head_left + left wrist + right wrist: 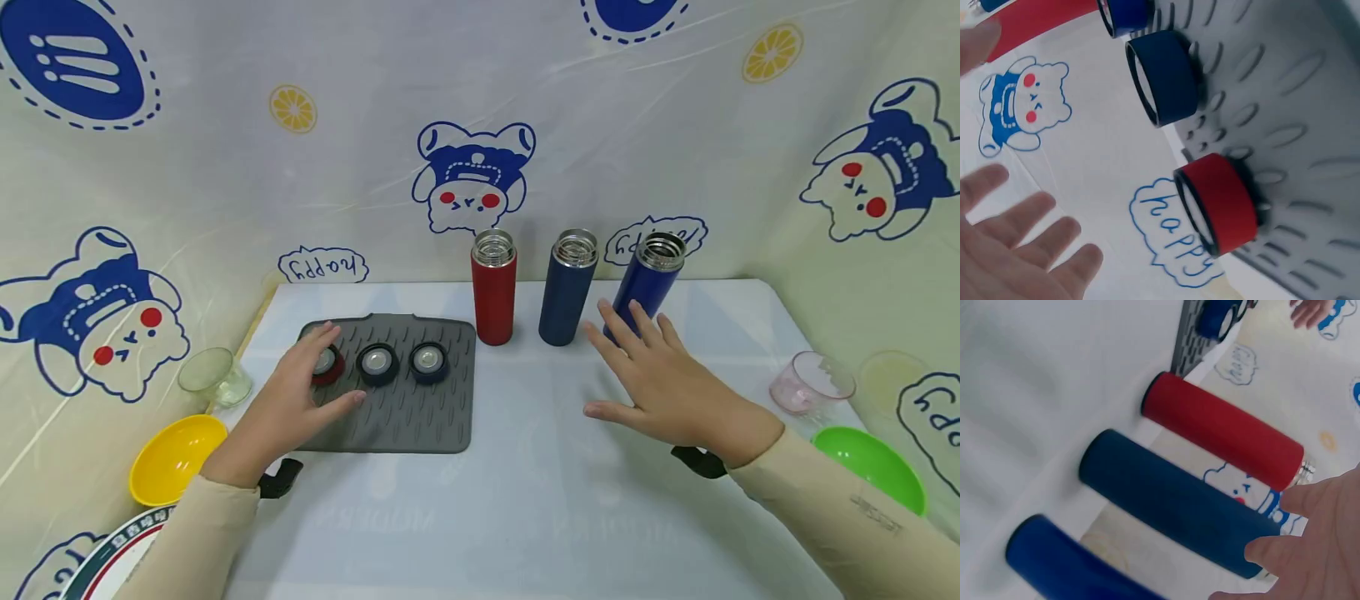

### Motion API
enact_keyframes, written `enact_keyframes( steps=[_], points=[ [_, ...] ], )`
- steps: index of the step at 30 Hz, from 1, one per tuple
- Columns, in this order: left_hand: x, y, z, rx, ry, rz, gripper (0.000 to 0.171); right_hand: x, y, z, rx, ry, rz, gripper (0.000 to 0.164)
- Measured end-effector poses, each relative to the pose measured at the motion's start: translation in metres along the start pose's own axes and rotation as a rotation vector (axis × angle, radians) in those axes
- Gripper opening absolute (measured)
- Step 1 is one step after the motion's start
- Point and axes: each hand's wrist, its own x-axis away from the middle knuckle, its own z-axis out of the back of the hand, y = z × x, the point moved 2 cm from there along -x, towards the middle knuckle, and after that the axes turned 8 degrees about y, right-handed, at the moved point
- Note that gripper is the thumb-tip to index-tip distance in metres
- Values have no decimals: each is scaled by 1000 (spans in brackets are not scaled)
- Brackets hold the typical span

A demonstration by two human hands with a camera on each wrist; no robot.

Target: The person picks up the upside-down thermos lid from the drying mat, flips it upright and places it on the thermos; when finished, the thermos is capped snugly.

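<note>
Three uncapped thermos bottles stand upright at the back of the table: a red bottle (494, 296), a dark blue bottle (566, 296) and a bright blue bottle (647, 282). On a grey ribbed mat (420, 425) lie three lids in a row: a red lid (1219, 205), a dark blue lid (377, 364) and a bright blue lid (429, 362). My left hand (296, 400), fingers spread and holding nothing, hovers over the mat's left side and partly hides the red lid. Spread and empty too, my right hand (667, 383) is in front of the bright blue bottle, its fingertips overlapping it in the head view.
Left of the table are a clear glass (216, 377), a yellow bowl (177, 460) and a patterned plate (112, 554). A pink glass (808, 385) and a green bowl (872, 468) are on the right. A printed cloth hangs behind the white table (480, 533).
</note>
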Motion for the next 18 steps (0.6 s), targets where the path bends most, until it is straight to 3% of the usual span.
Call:
enact_keyframes(
  steps=[7, 13, 18],
  points=[
    [5, -7, -1, 37, 96, 106, 86, -15, -18, -2, -18, 33, 65, 95],
    [2, -20, -8, 57, 136, 276, 85, -34, -45, -5, -50, 79, 164, 97],
    [0, -28, -17, 68, 206, 415, 84, -52, -71, -10, -79, 98, 232, 99]
  ],
)
